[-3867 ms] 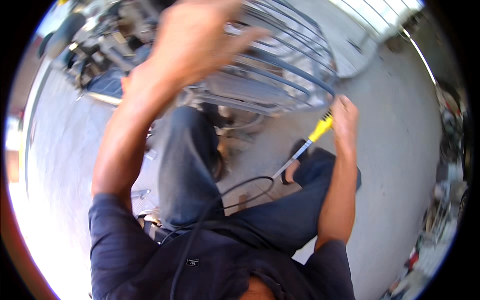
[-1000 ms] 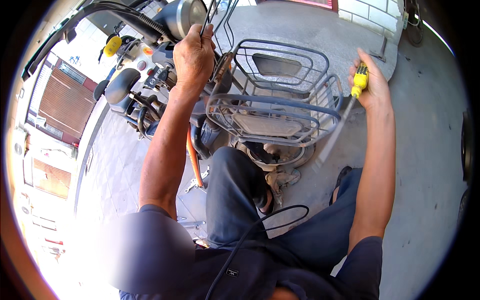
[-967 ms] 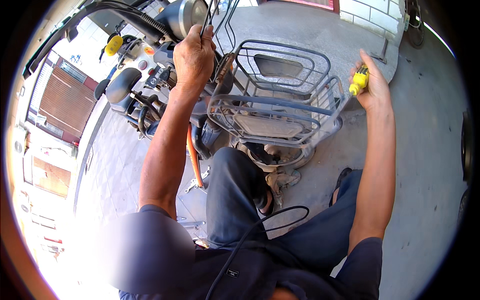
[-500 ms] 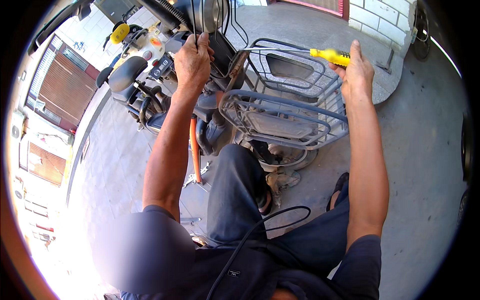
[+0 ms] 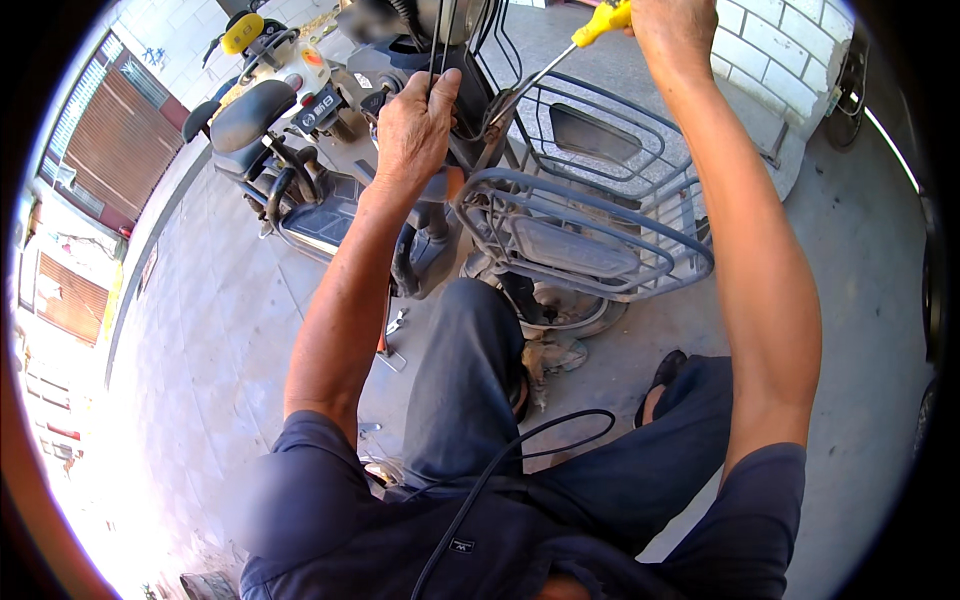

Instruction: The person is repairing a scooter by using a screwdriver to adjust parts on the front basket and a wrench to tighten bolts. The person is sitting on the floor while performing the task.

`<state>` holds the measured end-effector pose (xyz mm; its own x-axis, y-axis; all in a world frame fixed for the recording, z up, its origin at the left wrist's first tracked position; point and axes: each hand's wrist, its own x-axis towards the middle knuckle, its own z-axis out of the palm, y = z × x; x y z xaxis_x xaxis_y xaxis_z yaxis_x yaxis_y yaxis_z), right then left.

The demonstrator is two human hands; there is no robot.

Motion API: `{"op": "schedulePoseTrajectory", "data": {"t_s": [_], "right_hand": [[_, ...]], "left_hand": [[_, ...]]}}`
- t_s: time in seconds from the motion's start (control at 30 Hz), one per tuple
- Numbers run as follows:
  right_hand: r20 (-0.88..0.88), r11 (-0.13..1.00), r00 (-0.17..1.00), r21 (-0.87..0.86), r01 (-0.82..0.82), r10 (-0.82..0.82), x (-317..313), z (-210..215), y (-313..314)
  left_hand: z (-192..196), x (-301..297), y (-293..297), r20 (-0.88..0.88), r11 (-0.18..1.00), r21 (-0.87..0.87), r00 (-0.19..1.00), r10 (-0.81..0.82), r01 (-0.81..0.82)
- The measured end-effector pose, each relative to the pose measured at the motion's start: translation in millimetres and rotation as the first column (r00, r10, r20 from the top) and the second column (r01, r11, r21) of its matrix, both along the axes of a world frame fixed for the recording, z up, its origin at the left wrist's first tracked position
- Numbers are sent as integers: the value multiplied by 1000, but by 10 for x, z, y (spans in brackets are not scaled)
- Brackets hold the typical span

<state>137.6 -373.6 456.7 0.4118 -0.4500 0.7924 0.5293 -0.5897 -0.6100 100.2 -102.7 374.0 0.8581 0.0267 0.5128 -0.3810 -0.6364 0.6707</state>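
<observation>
My left hand (image 5: 415, 125) grips a bundle of black cables (image 5: 440, 45) at the front of an electric scooter (image 5: 330, 150). My right hand (image 5: 672, 28) is raised at the top of the view and holds a yellow-handled screwdriver (image 5: 600, 22). Its metal shaft slants down-left, with the tip close to the cables by my left hand. A grey wire basket (image 5: 590, 205) sits just below both hands. My legs in dark trousers straddle the front wheel (image 5: 560, 310).
A white brick wall (image 5: 780, 60) stands at the upper right. A black cord (image 5: 540, 445) loops across my lap. A second scooter with a yellow part (image 5: 243, 32) is parked at upper left. Small metal parts (image 5: 392, 335) lie on the paved ground.
My right hand has risen to the top of the view and turned the screwdriver so its tip points down-left at the cables. My left hand keeps its hold on the cables.
</observation>
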Motion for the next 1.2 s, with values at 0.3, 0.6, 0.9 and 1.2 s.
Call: {"op": "schedulePoseTrajectory", "data": {"t_s": [0.3, 0.6, 0.9, 1.2], "right_hand": [[0, 954, 966, -157, -256, 260, -38, 187, 477], [-267, 762, 939, -555, -333, 217, 90, -411, 1128], [-287, 675, 904, -602, -427, 316, 135, -817, 1137], [-398, 725, 805, -372, -580, 440, 38, -868, 1075]], "left_hand": [[7, -107, 1, 8, 1000, 0, 1000, -4, 4], [-99, -74, 68, 26, 1000, -27, 1000, 15, -14], [-168, -121, 97, -8, 994, -111, 1000, -15, 14], [-239, -129, 73, -22, 991, -136, 1000, -18, 15]]}}
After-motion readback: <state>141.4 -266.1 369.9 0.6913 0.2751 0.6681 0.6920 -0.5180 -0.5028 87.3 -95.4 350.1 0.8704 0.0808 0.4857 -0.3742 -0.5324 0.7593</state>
